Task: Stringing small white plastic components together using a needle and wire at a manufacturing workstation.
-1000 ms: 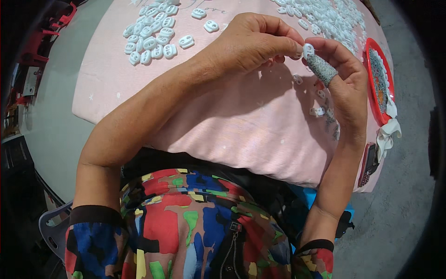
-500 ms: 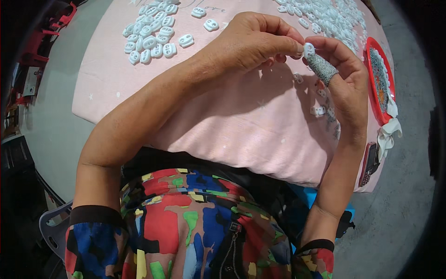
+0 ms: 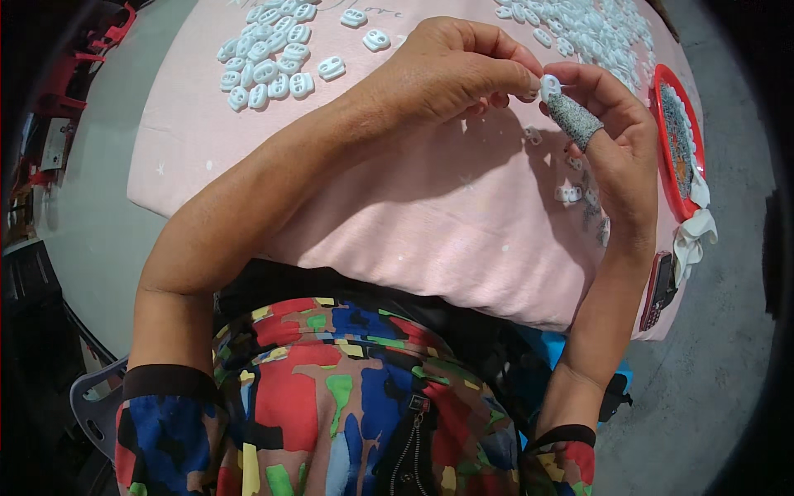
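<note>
1. Piece, white: between one and two o'clock, pinched in my right hand, grey thumb sleeve on.
2. Left hand: fingertips at its edge; whether gripping, I cannot tell.
3. White pile: eleven o'clock.
4. Red tray: two o'clock.

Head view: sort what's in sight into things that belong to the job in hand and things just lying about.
Likely part of the job:
- white piece at the right hand
- grey thumb cover
- left pile and right pile of white pieces
- red tray, holding pieces

Apparently just lying about:
- phone
- white cloth
- red chairs
</note>
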Action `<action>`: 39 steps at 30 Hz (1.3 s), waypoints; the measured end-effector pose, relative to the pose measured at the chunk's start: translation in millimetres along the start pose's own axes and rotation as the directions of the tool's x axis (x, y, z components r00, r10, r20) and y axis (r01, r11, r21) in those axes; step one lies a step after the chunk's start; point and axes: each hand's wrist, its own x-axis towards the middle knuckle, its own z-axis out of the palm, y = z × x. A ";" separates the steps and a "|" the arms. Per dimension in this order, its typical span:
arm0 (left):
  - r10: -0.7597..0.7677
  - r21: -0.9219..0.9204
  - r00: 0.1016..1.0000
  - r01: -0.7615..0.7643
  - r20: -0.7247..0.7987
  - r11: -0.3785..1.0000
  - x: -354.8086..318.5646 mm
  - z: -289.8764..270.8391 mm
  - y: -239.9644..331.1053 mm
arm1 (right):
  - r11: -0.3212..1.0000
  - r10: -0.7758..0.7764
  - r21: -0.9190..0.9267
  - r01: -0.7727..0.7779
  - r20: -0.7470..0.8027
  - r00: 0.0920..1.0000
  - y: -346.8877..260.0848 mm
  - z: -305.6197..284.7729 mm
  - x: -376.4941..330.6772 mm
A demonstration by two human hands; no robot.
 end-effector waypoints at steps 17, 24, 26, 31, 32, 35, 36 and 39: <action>0.018 -0.034 1.000 -0.018 -0.012 0.999 -0.8 1.2 2.6 | 0.999 0.045 0.000 -0.045 -0.058 0.997 0.9 4.8 -0.3; -0.036 -0.013 0.999 0.036 0.023 0.999 -3.0 -1.1 5.8 | 0.999 0.044 0.028 -0.043 -0.033 0.998 3.1 2.5 0.6; -0.043 -0.030 0.999 0.044 0.031 0.999 -2.6 -1.5 5.8 | 0.997 0.068 0.040 -0.067 -0.043 0.997 0.4 3.8 0.4; -0.029 0.017 0.999 0.028 0.014 0.999 -2.7 0.8 6.4 | 0.998 0.045 0.044 -0.043 -0.043 0.998 -1.7 3.5 0.3; -0.029 0.018 0.999 0.029 0.014 0.999 -2.6 0.8 6.7 | 0.996 0.075 0.053 -0.073 -0.039 0.996 -2.3 2.3 0.0; -0.032 0.044 0.999 0.031 0.009 0.999 -2.9 0.4 6.6 | 0.996 0.077 0.055 -0.075 -0.031 0.997 -4.0 1.4 -0.6; -0.012 0.053 1.000 0.012 0.003 0.999 -3.4 -0.1 6.2 | 0.996 0.076 0.054 -0.075 -0.030 0.997 -3.8 1.6 -0.4; 0.004 0.063 1.000 -0.004 0.004 0.998 -2.7 -1.7 4.2 | 0.995 0.094 0.035 -0.093 -0.027 0.995 -2.0 1.7 -0.4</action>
